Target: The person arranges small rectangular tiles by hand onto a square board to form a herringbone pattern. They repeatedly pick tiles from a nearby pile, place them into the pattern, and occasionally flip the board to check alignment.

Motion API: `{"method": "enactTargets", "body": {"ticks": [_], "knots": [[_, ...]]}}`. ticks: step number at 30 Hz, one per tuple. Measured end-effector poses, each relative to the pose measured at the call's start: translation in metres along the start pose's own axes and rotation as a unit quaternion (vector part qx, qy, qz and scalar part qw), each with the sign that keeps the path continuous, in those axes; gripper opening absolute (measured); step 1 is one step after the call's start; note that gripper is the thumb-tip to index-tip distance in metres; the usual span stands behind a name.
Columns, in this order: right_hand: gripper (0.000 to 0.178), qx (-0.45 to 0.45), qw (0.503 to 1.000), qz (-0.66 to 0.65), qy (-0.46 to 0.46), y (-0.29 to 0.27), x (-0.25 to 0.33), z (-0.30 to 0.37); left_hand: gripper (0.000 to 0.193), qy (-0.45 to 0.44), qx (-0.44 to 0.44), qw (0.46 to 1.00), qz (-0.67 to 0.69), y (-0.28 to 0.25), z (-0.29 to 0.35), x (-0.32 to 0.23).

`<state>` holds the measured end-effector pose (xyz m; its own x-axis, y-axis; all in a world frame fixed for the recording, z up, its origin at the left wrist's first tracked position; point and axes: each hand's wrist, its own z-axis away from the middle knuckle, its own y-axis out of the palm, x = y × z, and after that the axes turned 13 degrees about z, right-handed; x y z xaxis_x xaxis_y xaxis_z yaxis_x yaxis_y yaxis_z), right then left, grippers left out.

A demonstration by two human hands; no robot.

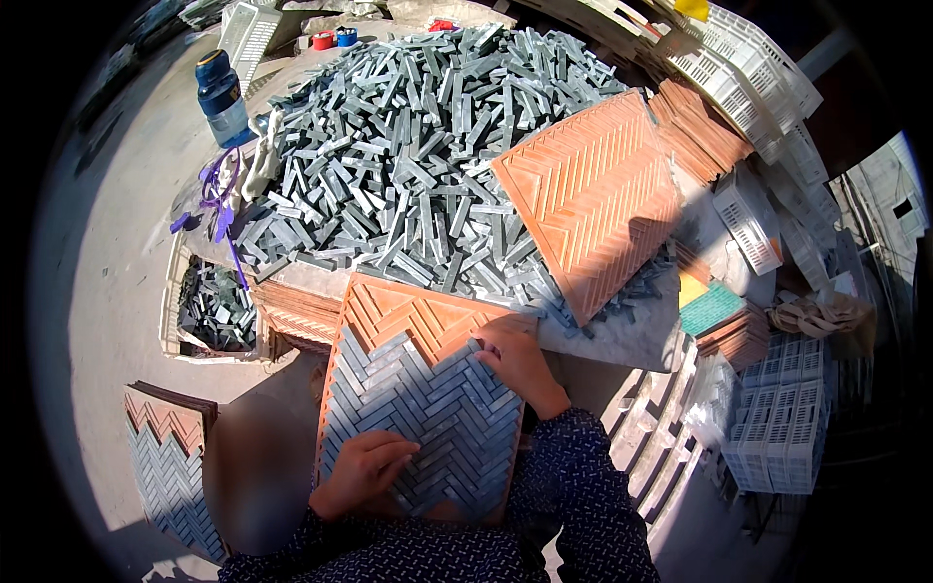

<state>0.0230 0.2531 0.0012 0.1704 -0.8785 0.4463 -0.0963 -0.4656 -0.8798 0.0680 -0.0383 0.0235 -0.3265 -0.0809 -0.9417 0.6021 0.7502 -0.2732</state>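
An orange herringbone mould tray (374, 303) lies tilted before me. Grey stone strips (418, 413) fill most of its slots in a zigzag pattern; the slots along its far end are bare. At the right side of the tray, my right hand (522, 367) is closed, thumb and fingers pinching a small grey stone strip (479, 344) at the edge of the laid pattern. My left hand (369, 469) rests over the near left part of the laid strips, its fingers curled together. Whatever its fingertips may hold is hidden. A large heap of loose grey strips (418, 146) lies beyond the tray.
Another orange mould (593, 199) lies on the heap's right side. A filled mould (170, 476) stands at lower left, below a crate of dark pieces (175, 311). A blue bottle (222, 102) stands far left; white plastic crates (777, 418) are stacked at right.
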Motion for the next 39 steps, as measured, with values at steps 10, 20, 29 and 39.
{"method": "enactTargets", "body": {"ticks": [10, 20, 29, 39], "knots": [[0.026, -0.034, 0.998, 0.035, -0.046, 0.000, -0.007, -0.007, 0.017, 0.002, -0.001, 1.000, 0.010, -0.001, 0.005, 0.002], [0.020, -0.174, 0.951, 0.237, 0.095, 0.004, -0.009, -0.054, 0.017, 0.018, -0.012, 1.000, 0.002, -0.001, 0.008, -0.003], [0.008, -0.169, 0.966, 0.052, 0.186, 0.020, -0.019, -0.025, 0.017, 0.024, -0.023, 0.999, 0.006, -0.004, 0.011, -0.003], [0.009, 0.041, 0.832, -0.464, 0.301, 0.038, 0.037, 0.001, 0.019, 0.016, 0.000, 1.000, 0.005, -0.003, 0.009, 0.002]]}}
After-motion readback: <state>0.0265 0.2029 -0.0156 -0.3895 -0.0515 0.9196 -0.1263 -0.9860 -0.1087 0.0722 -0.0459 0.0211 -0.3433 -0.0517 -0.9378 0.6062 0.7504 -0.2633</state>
